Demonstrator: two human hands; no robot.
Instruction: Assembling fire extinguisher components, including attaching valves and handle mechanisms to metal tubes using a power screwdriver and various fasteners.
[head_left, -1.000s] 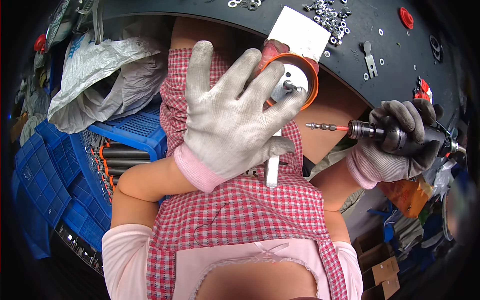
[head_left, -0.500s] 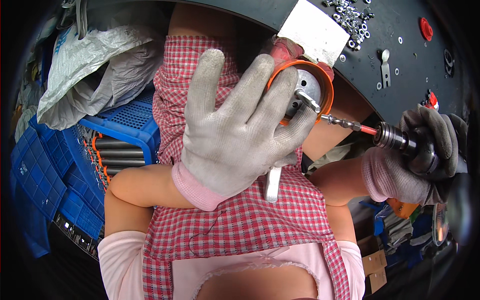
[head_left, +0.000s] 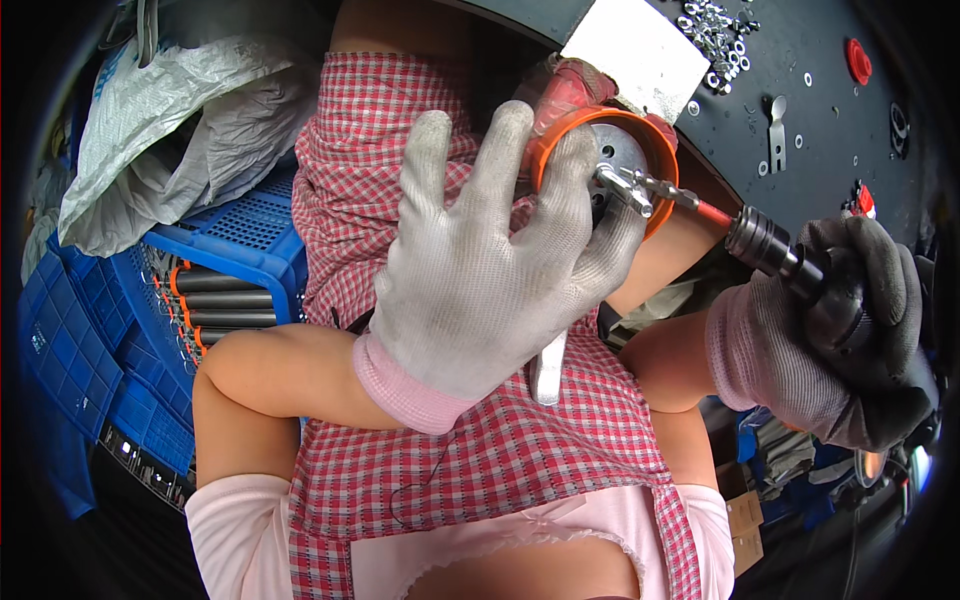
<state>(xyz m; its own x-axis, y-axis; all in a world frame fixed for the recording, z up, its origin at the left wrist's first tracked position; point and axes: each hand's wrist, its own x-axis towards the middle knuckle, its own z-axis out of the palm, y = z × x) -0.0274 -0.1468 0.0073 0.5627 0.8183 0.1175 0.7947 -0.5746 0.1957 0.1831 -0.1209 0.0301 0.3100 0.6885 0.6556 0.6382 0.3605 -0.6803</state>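
Note:
My left hand [head_left: 490,270], in a grey knit glove with a pink cuff, wraps around an orange-rimmed round part [head_left: 640,150] with a silver metal face, holding it over my lap. A small metal bracket [head_left: 625,188] lies against that face under my fingertips. My right hand [head_left: 830,330], in a grey and dark glove, grips a power screwdriver [head_left: 770,248]. Its red-collared bit [head_left: 680,200] points left and touches the bracket on the metal face. A white strip [head_left: 548,368] hangs below my left palm.
A dark workbench [head_left: 800,90] at the upper right carries a heap of loose nuts and screws [head_left: 715,25], a metal bracket [head_left: 777,130] and a white sheet [head_left: 640,55]. Blue plastic crates [head_left: 150,300] with rollers and a grey plastic bag [head_left: 160,130] stand at the left.
My right hand has brought the screwdriver leftwards until its bit meets the metal face of the orange part. My left hand has kept hold of the part, shifting a little.

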